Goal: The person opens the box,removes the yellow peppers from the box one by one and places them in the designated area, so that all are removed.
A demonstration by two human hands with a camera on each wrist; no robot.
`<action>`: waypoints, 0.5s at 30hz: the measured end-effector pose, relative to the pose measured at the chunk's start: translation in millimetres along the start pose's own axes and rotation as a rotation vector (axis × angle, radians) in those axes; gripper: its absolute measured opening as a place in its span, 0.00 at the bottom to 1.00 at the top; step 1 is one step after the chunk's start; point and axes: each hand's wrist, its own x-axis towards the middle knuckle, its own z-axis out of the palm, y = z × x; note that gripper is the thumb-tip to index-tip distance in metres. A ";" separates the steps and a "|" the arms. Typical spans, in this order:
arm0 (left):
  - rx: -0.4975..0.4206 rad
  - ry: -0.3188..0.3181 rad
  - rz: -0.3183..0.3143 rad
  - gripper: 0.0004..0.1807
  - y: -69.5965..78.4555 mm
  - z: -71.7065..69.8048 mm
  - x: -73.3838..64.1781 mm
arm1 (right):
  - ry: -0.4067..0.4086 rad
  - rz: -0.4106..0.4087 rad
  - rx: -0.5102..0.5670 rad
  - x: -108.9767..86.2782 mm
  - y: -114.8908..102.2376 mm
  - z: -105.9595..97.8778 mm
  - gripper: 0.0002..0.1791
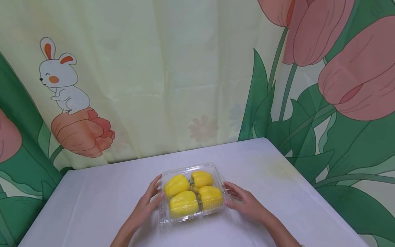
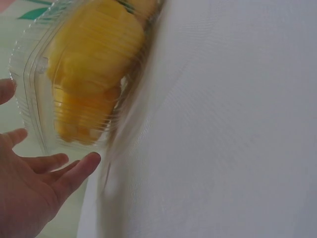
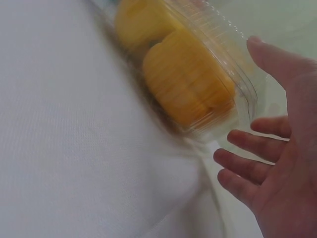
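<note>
Your left hand [image 1: 144,205] and right hand [image 1: 246,203], fingers spread, flank clear plastic box [image 1: 165,219] on white table [image 1: 102,192]; four yellow peppers [image 1: 184,204] inside.

We see four plain yellow peppers [image 1: 184,203] with dark green stems [image 1: 189,180], showing through a clear, colourless box [image 1: 187,168] patterned with fine ridges. The tabletop [image 1: 253,164] looks plain white to us, tinged lavender, with one faint yellowish patch [image 1: 279,171]. On the pale yellow-green curtain [image 1: 139,68] we find outlined prints: a white rabbit [image 1: 74,97] with orange inner ears and cheek, an orange-red tulip [image 1: 75,132], pink tulips [image 1: 321,34] and green leaves [image 1: 351,137].
</note>
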 end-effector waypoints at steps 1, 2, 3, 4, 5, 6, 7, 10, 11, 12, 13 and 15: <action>-0.025 -0.005 -0.009 0.33 0.5 0.3 -0.1 | -0.006 0.002 0.004 -0.3 -0.4 -0.4 0.40; -0.044 -0.008 -0.021 0.33 0.9 0.8 -0.1 | -0.011 0.002 0.007 -0.6 -0.6 -0.8 0.41; -0.065 -0.010 -0.034 0.33 1.4 1.3 -0.1 | -0.015 0.002 0.007 -1.1 -0.5 -1.2 0.42; -0.081 -0.012 -0.044 0.33 1.8 1.8 0.1 | -0.020 -0.002 0.009 -1.4 -0.5 -1.7 0.43; -0.094 -0.012 -0.056 0.33 2.3 2.4 0.4 | -0.025 -0.009 0.012 -1.7 -0.4 -2.2 0.43; -0.106 -0.012 -0.067 0.33 2.4 3.0 0.5 | -0.029 -0.017 0.011 -1.9 0.4 -2.3 0.44; -0.118 -0.013 -0.076 0.33 2.5 3.5 0.8 | -0.029 -0.017 0.012 -2.1 0.7 -2.2 0.45; -0.133 -0.015 -0.099 0.33 2.6 4.4 1.5 | -0.028 -0.020 0.014 -2.1 2.2 -1.0 0.46; -0.137 -0.017 -0.106 0.33 2.9 4.6 1.5 | -0.025 -0.019 0.014 -2.0 2.7 -0.3 0.47; -0.142 -0.018 -0.111 0.33 3.0 4.7 1.5 | -0.022 -0.016 0.015 -1.9 3.1 0.3 0.47; -0.145 -0.021 -0.117 0.33 3.4 4.8 1.7 | -0.020 -0.013 0.017 -1.9 3.1 0.8 0.47; -0.148 -0.022 -0.125 0.34 4.4 4.9 2.0 | -0.022 -0.014 0.020 -1.4 3.5 1.1 0.47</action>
